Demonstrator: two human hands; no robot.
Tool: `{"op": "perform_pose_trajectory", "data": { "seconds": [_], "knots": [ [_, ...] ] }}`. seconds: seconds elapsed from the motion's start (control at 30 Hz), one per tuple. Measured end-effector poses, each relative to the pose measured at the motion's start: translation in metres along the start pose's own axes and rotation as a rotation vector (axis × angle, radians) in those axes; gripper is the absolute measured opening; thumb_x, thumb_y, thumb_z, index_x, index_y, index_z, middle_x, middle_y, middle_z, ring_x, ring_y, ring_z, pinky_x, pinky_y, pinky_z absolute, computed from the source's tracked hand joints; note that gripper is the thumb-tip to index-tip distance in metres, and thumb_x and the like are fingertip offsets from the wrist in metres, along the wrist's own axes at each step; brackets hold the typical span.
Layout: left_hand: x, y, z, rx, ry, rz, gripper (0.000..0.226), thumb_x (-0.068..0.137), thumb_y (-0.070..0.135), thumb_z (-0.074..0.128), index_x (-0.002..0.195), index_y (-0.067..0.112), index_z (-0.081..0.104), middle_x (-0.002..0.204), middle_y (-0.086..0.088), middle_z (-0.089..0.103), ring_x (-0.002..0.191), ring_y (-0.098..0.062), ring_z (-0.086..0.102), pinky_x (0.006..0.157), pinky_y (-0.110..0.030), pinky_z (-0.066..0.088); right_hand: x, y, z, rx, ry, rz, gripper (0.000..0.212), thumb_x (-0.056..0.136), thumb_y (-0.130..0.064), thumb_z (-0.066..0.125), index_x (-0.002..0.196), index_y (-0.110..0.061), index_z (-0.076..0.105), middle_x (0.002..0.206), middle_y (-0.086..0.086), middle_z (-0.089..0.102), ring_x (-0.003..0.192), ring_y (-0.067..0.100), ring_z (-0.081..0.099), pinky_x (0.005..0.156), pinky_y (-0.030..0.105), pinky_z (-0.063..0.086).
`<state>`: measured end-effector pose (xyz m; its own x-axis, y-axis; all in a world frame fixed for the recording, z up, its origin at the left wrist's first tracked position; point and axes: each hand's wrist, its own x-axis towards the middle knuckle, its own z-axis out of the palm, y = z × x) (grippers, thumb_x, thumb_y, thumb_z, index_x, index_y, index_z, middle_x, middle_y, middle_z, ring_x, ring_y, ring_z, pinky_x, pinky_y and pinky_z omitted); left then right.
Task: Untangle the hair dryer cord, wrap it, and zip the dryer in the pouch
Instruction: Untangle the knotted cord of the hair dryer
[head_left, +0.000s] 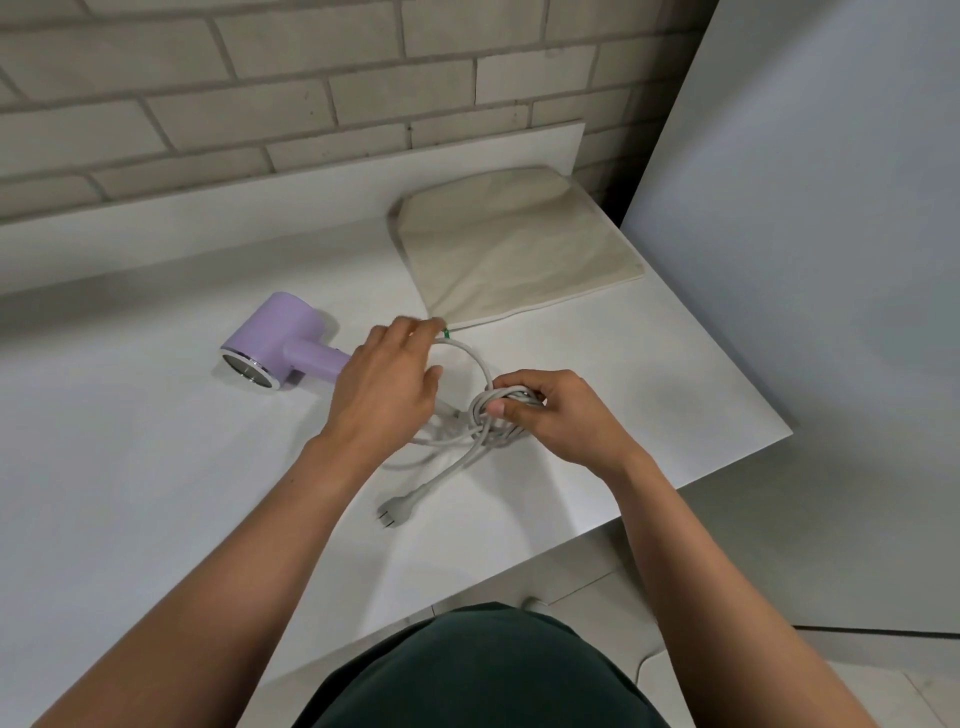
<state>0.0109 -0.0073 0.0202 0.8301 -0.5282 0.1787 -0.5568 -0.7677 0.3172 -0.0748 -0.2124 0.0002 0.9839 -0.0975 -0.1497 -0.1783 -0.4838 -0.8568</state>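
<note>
Cord (475, 415) lies in tangled bundle on table (156, 493), between hands, just right of purple dryer (283, 338). Plug (392, 512) lies loose on near side. Right hand (556, 421) pinches coils, thumb on top. Left hand (387, 376) reaches over upper loop; fingertips blurred, cannot tell if gripping. Cord likely light, springy, smooth: steady knot, draw plug end out. Pouch (519, 249) lies flat and soft beyond hands.

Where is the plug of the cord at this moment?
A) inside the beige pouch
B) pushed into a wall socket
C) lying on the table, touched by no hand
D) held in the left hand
C: the plug lies free on the table, nearer the person than the right hand, which grips the tangled cord.
</note>
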Motion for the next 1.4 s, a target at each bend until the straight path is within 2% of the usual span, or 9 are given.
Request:
{"op": "perform_pose_trajectory", "data": {
  "seconds": [0.13, 0.23, 0.43, 0.73, 0.87, 1.0, 1.1, 1.23, 1.4],
  "knots": [
    [0.006, 0.0, 0.002, 0.031, -0.042, 0.385, 0.053, 0.095, 0.019, 0.067, 0.146, 0.026, 0.055, 0.153, -0.004, 0.051, 0.138, -0.031, 0.048, 0.112, -0.046, 0.04, -0.001, -0.008, -0.004, 0.049, -0.026, -0.045, 0.014, 0.094, -0.027, 0.076, 0.107, -0.025, 0.079, 0.096, -0.008, 0.079, 0.093, 0.014, 0.072, 0.088, 0.031, 0.055],
    [0.011, -0.003, 0.004, 0.048, -0.05, 0.463, 0.036, 0.1, 0.037, 0.048, 0.123, 0.025, 0.073, 0.115, 0.002, 0.075, 0.104, -0.028, 0.069, 0.095, -0.042, 0.051, -0.001, -0.01, -0.006, 0.063, -0.029, -0.051, 0.014, 0.094, -0.026, 0.076, 0.107, -0.026, 0.08, 0.096, -0.008, 0.079, 0.094, 0.015, 0.072, 0.089, 0.032, 0.055],
    [0.005, -0.008, 0.0, 0.008, 0.11, 0.09, 0.041, 0.106, 0.044, 0.034, 0.099, 0.022, 0.068, 0.08, 0.003, 0.073, 0.074, -0.031, 0.067, 0.059, -0.037, 0.049, -0.001, -0.01, -0.005, 0.112, 0.03, -0.045, 0.018, 0.095, -0.03, 0.074, 0.112, -0.025, 0.08, 0.1, -0.014, 0.079, 0.098, 0.005, 0.072, 0.091, 0.029, 0.056],
    [0.013, -0.008, 0.003, -0.178, 0.094, -0.26, 0.035, 0.103, 0.042, 0.039, 0.094, 0.022, 0.066, 0.08, 0.001, 0.075, 0.088, -0.032, 0.067, 0.073, -0.044, 0.054, 0.002, -0.007, 0.002, 0.118, -0.023, 0.031, 0.01, 0.097, -0.026, 0.072, 0.105, -0.025, 0.078, 0.093, -0.013, 0.076, 0.083, -0.001, 0.066, 0.072, 0.009, 0.047],
    [0.018, -0.014, 0.007, -0.044, 0.022, -0.22, 0.025, 0.104, 0.031, 0.046, 0.112, 0.017, 0.066, 0.095, -0.008, 0.073, 0.095, -0.039, 0.063, 0.068, -0.039, 0.045, 0.001, -0.004, 0.001, 0.215, -0.039, 0.081, 0.009, 0.097, -0.025, 0.073, 0.104, -0.024, 0.078, 0.097, -0.007, 0.077, 0.084, 0.002, 0.067, 0.073, 0.012, 0.049],
    [0.022, -0.016, 0.004, 0.043, -0.032, 0.16, 0.066, 0.096, 0.03, 0.064, 0.156, 0.025, 0.038, 0.159, -0.008, 0.039, 0.143, -0.036, 0.038, 0.114, -0.049, 0.038, 0.002, 0.0, 0.001, 0.323, -0.053, 0.084, 0.011, 0.098, -0.025, 0.071, 0.105, -0.023, 0.08, 0.106, 0.0, 0.079, 0.108, 0.021, 0.071, 0.097, 0.033, 0.054],
    [0.024, -0.013, 0.007, 0.056, -0.114, 0.489, 0.052, 0.1, 0.036, 0.055, 0.151, 0.034, 0.048, 0.163, 0.0, 0.039, 0.152, -0.028, 0.031, 0.124, -0.047, 0.023, 0.004, -0.003, -0.002, 0.418, -0.081, 0.066, 0.017, 0.099, -0.022, 0.068, 0.109, -0.013, 0.078, 0.111, 0.007, 0.078, 0.113, 0.026, 0.07, 0.102, 0.036, 0.052],
    [0.026, -0.014, 0.009, 0.04, -0.111, 0.453, 0.048, 0.1, 0.049, 0.036, 0.118, 0.027, 0.075, 0.118, 0.005, 0.072, 0.115, -0.023, 0.066, 0.109, -0.042, 0.041, 0.003, -0.005, -0.002, 0.392, -0.043, 0.048, 0.017, 0.1, -0.021, 0.067, 0.11, -0.011, 0.077, 0.109, 0.007, 0.078, 0.105, 0.025, 0.072, 0.092, 0.036, 0.055],
    [0.019, -0.004, 0.008, 0.043, -0.035, 0.217, 0.041, 0.105, 0.045, 0.038, 0.105, 0.023, 0.072, 0.09, 0.003, 0.068, 0.079, -0.027, 0.067, 0.06, -0.033, 0.044, 0.005, -0.007, -0.01, 0.414, 0.047, 0.052, 0.02, 0.105, -0.021, 0.06, 0.115, -0.013, 0.075, 0.112, 0.004, 0.077, 0.104, 0.017, 0.072, 0.085, 0.026, 0.055]
  ]
}}
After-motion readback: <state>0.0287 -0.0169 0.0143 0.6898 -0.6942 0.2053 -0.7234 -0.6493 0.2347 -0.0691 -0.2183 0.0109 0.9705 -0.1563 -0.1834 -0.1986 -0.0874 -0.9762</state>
